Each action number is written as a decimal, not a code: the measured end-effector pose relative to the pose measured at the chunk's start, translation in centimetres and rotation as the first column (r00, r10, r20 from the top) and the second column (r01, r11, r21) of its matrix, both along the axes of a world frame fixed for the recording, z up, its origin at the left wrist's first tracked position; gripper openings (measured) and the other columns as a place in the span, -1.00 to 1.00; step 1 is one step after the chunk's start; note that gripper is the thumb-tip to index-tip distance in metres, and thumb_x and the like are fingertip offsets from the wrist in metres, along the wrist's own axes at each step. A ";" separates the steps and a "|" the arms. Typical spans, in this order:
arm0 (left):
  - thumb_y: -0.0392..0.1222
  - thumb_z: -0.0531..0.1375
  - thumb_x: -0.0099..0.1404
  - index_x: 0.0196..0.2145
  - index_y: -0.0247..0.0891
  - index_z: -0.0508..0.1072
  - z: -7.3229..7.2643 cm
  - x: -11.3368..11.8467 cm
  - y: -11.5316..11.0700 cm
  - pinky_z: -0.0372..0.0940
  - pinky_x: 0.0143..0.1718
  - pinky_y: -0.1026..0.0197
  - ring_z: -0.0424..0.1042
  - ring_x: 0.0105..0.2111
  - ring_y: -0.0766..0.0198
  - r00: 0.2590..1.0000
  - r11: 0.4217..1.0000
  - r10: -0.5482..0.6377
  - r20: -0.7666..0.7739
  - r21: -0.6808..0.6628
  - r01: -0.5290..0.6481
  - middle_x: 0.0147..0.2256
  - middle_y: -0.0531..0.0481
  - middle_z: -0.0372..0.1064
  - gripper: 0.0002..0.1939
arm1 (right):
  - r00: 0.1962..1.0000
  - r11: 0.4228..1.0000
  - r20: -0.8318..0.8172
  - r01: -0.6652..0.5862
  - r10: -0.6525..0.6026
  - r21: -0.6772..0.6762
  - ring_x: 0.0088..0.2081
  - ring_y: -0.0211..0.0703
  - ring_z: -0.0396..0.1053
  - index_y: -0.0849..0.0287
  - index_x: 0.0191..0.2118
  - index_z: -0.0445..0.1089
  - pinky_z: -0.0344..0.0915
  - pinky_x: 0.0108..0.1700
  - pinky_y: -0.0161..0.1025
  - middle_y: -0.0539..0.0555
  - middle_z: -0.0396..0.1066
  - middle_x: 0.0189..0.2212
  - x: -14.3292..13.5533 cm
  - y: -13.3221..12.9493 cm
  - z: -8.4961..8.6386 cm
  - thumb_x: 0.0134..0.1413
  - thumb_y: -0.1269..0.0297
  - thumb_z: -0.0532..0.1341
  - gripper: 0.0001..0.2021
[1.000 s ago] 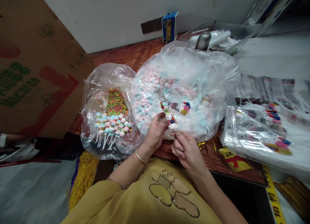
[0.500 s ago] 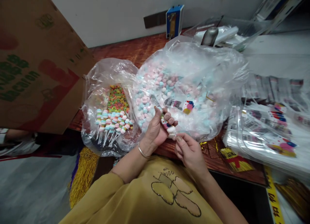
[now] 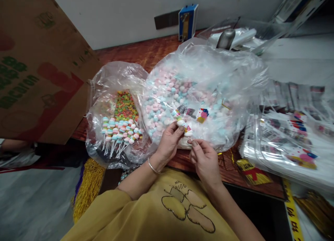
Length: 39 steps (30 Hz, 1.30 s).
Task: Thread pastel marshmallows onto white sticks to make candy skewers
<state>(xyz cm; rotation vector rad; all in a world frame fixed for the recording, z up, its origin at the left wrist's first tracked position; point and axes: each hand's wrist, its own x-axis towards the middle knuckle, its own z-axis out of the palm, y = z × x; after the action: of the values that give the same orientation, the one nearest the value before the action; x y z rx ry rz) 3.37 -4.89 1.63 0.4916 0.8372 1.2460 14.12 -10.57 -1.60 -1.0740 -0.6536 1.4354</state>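
Note:
My left hand (image 3: 169,141) is closed round the side of a bagged marshmallow skewer (image 3: 184,125), with pastel sweets showing inside a printed clear wrapper. The fingers of my right hand (image 3: 205,160) pinch together at the skewer's lower end; whether they grip its stick or the wrapper's gathered neck I cannot make out. Just beyond both hands lies a large clear bag of pink, blue and white marshmallows (image 3: 167,86), with a printed wrapper (image 3: 202,115) on top. To the left, marshmallow skewers on white sticks (image 3: 121,131) rest on an open plastic bag beside ring-shaped gummies (image 3: 126,105).
A cardboard box (image 3: 41,70) stands at the left. Stacked printed clear bags (image 3: 287,140) cover the right side. Gold twist ties in a packet (image 3: 254,172) lie near the table's front edge. A blue device (image 3: 188,22) stands against the wall.
My left hand has turned and shifted its grip, so the bagged skewer shows more, pointing up and away. My right hand stays pinched at its lower end.

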 end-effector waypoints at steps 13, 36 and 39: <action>-0.05 0.51 0.02 -0.25 -0.31 0.46 -0.4 -0.3 0.1 0.33 -0.34 0.33 0.43 -0.43 0.38 0.989 0.988 -0.146 0.027 -0.035 0.147 -0.39 0.04 0.45 -0.55 | 0.975 0.994 0.213 -0.082 0.066 0.070 -0.66 -0.38 -0.03 0.15 -0.18 0.40 -0.02 -0.63 -0.39 -0.19 0.07 -0.64 0.1 -0.6 -0.6 0.31 -0.02 0.17 -0.69; 0.02 0.38 0.23 -0.16 -0.27 0.47 2.3 -0.5 2.6 0.06 -0.62 0.43 0.02 -0.68 0.58 0.939 0.996 -0.071 0.335 -0.023 0.083 -0.57 0.25 0.07 -0.64 | 0.843 0.863 -0.203 -0.504 0.498 0.027 -0.78 -0.42 -0.28 0.14 -0.24 0.40 -0.13 -0.71 -0.38 -0.28 -0.13 -0.75 0.3 -1.6 0.0 0.32 0.00 0.13 -0.70; -0.03 0.41 0.20 -0.18 -0.29 0.45 2.3 0.2 2.2 0.06 -0.61 0.44 0.05 -0.67 0.58 0.969 0.995 -0.056 0.241 -0.061 0.073 -0.56 0.25 0.08 -0.64 | 0.868 0.931 0.460 -0.306 0.187 0.198 -0.71 -0.35 -0.01 0.17 -0.26 0.47 0.01 -0.60 -0.33 -0.15 0.11 -0.71 0.5 -1.3 -0.3 0.35 0.11 0.11 -0.71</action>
<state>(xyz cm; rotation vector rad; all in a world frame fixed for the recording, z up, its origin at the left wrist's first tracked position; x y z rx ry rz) 3.55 -2.68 3.89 0.3023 0.6525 1.1845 14.60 -11.89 -1.93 -1.1326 -1.3143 1.2778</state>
